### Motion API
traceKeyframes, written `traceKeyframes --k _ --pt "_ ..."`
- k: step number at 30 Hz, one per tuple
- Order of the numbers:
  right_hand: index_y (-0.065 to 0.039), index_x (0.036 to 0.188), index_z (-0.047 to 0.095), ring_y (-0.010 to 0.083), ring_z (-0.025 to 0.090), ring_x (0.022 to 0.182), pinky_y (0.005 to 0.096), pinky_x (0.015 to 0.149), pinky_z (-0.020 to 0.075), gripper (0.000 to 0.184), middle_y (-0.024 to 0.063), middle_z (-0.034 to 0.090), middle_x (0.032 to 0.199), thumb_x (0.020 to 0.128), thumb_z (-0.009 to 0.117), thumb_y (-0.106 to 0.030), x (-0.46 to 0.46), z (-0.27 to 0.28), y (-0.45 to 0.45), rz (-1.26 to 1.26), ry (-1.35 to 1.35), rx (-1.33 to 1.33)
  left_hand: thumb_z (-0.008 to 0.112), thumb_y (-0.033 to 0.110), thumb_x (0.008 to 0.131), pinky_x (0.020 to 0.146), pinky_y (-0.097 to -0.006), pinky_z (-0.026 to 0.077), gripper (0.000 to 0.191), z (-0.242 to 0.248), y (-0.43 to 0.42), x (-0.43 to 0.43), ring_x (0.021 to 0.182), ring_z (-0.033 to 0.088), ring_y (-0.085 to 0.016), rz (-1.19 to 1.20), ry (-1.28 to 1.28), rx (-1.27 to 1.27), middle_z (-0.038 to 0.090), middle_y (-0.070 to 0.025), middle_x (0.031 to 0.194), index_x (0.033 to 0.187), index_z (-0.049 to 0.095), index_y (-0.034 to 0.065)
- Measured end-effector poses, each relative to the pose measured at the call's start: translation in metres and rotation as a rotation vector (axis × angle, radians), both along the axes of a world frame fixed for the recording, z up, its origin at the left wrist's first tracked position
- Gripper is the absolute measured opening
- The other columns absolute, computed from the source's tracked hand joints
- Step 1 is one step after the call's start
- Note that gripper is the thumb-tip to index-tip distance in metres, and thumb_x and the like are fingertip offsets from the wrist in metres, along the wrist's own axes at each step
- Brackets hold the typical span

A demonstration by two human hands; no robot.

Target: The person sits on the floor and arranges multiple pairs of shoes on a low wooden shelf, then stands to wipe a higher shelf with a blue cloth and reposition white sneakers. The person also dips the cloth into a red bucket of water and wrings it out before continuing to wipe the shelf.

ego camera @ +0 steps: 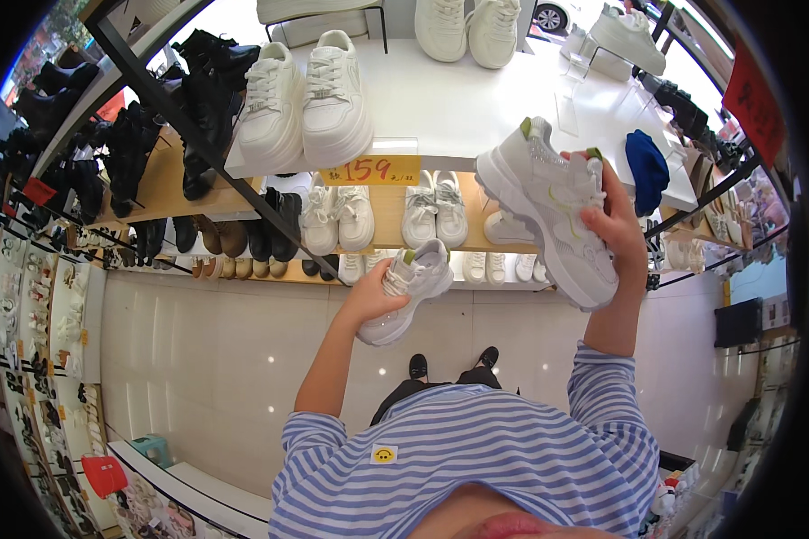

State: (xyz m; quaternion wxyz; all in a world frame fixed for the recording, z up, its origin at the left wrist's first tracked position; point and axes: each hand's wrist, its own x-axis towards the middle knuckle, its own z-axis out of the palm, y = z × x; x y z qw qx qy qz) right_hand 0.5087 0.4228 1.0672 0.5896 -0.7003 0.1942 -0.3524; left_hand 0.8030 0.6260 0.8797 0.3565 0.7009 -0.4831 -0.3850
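Observation:
My left hand [373,294] grips a white sneaker [414,286] with green tabs at its collar, held below the shelf edge over the floor. Raised higher on the right, my right hand [610,219] is closed around a matching white sneaker [553,209], its thick ridged sole facing left and down. The two sneakers are apart. A crumpled dark blue cloth [646,172] lies on the white shelf [438,114] just right of my right hand. On that shelf at the left stands a pair of white platform sneakers [310,104], beside a yellow price sign [372,170].
Lower shelves hold white sneakers [435,209] and black boots [283,222]. Dark metal frame bars [195,128] slant at the left and right. More white shoes [468,30] stand at the back. A red stool or bin [104,476] is at lower left, near a display counter [195,492].

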Motion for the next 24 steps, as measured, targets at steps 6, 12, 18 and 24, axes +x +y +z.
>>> traceKeyframes --k 6,12,18,24 --pt "0.002 0.127 0.039 0.0218 0.054 0.104 0.0325 0.089 0.0432 0.073 0.0157 0.054 0.111 0.066 0.073 -0.019 0.033 -0.143 0.034 -0.042 0.601 0.089 0.073 0.027 0.064 0.085 -0.0391 0.046 0.068 -0.085 -0.116 0.019 0.101 0.059 -0.034 0.492 -0.013 -0.262 0.059 -0.0222 0.109 0.119 0.046 -0.0005" --pt "-0.001 0.112 0.039 0.0328 0.043 0.111 0.0404 0.093 0.0371 0.064 0.0210 0.043 0.117 0.065 0.077 -0.021 0.125 -0.258 -0.021 -0.557 0.389 -0.500 0.073 0.026 0.064 0.078 -0.0444 0.046 0.058 -0.109 -0.207 0.018 0.090 0.058 -0.037 0.569 -0.275 -0.436 0.060 -0.0202 0.101 0.112 0.051 0.0017" --pt "0.002 0.118 0.033 0.0384 0.040 0.111 0.0431 0.095 0.0351 0.076 0.0230 0.039 0.116 0.065 0.079 -0.027 0.167 -0.288 -0.073 -0.575 0.378 -0.495 0.074 0.033 0.063 0.083 -0.0422 0.045 0.059 -0.113 -0.232 0.023 0.099 0.055 -0.036 0.422 -0.265 -0.349 0.058 -0.0158 0.110 0.113 0.055 0.0061" --pt "0.008 0.132 0.024 0.0412 0.036 0.119 0.0448 0.100 0.0317 0.095 0.0279 0.034 0.129 0.064 0.080 -0.028 0.157 -0.316 -0.085 -0.459 0.320 -0.571 0.073 0.039 0.066 0.089 -0.0404 0.043 0.065 -0.109 -0.226 0.040 0.108 0.053 -0.033 0.265 -0.235 -0.317 0.056 -0.0139 0.118 0.119 0.053 0.0075"
